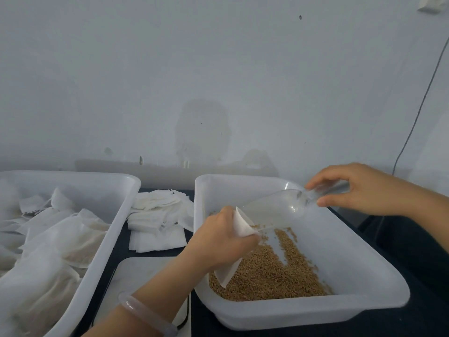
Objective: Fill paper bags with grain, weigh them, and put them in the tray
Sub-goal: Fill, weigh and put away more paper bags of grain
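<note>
We judge the paper bag limp and light, best held near its mouth where our left hand grips it; right hand pinches the handle of the clear scoop.

Faces a pale grey-white wall, plain and matte, across the whole upper part of the view. Carries a small dark speck high up, right of centre. Shows a darker, blotchy stain low in the middle, with soft grey shadows just beneath it along the foot of the wall. Has a thin dark cable running down the right side in a slight curve. Cuts off a white object at the top right corner, too little to identify. Meets a dark table below. Lit softly and evenly, in dim bluish-grey light.
</note>
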The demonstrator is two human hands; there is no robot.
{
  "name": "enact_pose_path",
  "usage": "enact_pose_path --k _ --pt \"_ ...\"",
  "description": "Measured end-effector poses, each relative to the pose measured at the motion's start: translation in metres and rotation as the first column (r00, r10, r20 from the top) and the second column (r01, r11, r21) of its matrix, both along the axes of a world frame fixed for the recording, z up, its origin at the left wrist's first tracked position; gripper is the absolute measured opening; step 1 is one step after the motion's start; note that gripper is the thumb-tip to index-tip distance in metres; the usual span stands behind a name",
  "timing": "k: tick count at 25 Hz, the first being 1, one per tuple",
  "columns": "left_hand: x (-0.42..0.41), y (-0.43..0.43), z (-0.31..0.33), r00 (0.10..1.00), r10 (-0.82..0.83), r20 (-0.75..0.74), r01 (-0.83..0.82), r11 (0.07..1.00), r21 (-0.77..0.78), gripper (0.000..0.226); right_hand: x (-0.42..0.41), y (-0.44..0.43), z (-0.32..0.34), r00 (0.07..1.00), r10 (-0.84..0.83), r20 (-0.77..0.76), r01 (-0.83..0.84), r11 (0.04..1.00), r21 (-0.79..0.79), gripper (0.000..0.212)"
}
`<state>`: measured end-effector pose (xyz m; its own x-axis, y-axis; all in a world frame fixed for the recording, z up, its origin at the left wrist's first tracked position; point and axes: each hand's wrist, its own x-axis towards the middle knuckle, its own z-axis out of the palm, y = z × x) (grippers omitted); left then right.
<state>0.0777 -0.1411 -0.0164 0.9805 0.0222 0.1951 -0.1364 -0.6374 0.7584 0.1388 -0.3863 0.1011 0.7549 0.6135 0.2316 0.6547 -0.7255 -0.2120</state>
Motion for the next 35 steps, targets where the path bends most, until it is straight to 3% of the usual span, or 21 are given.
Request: enact_pose_path --k 4,7,11,16,21,23,25,28,31,33,35 --pt "-0.002 0.001 0.0 1.0 -0.026 0.009 0.026 1.0 -0.017 0.025 0.007 -0.024 -0.016 0.991 -0.102 -0.084 0.108 0.992 0.068 0.026" --pt "-0.003 0.001 0.0 0.999 -0.051 0.018 0.051 0.999 -0.012 0.018 0.007 -0.03 -0.032 0.975 -0.188 -0.121 0.184 0.982 -0.044 0.027" --pt "-0.005 0.0 0.001 0.998 -0.05 0.032 0.05 0.999 -0.007 0.015 -0.001 -0.011 -0.076 0.976 -0.159 -0.146 0.119 0.961 -0.25 0.026" --pt "-0.007 -0.001 0.002 0.993 -0.115 0.021 0.115 0.993 -0.021 0.014 -0.007 0.006 -0.109 0.974 -0.136 -0.181 0.088 0.965 -0.247 0.024" --pt "-0.009 0.002 0.005 0.987 -0.158 0.041 0.162 0.98 -0.118 0.029 -0.009 0.015 -0.113 0.953 -0.208 -0.219 0.106 0.91 -0.401 0.037" --pt "-0.014 0.008 0.014 0.975 -0.195 0.107 0.213 0.955 -0.208 0.039 -0.009 0.025 -0.104 0.964 -0.145 -0.223 0.095 0.971 -0.22 0.045" --pt "-0.02 0.018 0.027 0.962 -0.215 0.165 0.254 0.927 -0.274 0.035 -0.016 0.046 -0.091 0.971 0.01 -0.241 0.025 0.99 0.141 0.035" --pt "-0.032 0.043 0.046 0.949 -0.264 0.172 0.308 0.89 -0.336 0.027 -0.033 0.088 -0.072 0.839 0.364 -0.404 -0.091 0.827 0.555 0.039" --pt "-0.044 0.073 0.055 0.927 -0.342 0.151 0.374 0.866 -0.333 0.037 -0.048 0.132 -0.069 0.694 0.559 -0.454 -0.182 0.746 0.641 0.032" --pt "-0.052 0.09 0.055 0.922 -0.37 0.111 0.386 0.869 -0.309 0.037 -0.054 0.158 -0.075 0.696 0.559 -0.451 -0.186 0.747 0.638 0.02" --pt "-0.056 0.102 0.05 0.94 -0.332 0.079 0.34 0.897 -0.283 0.037 -0.057 0.176 -0.082 0.755 0.512 -0.408 -0.187 0.766 0.615 0.018"
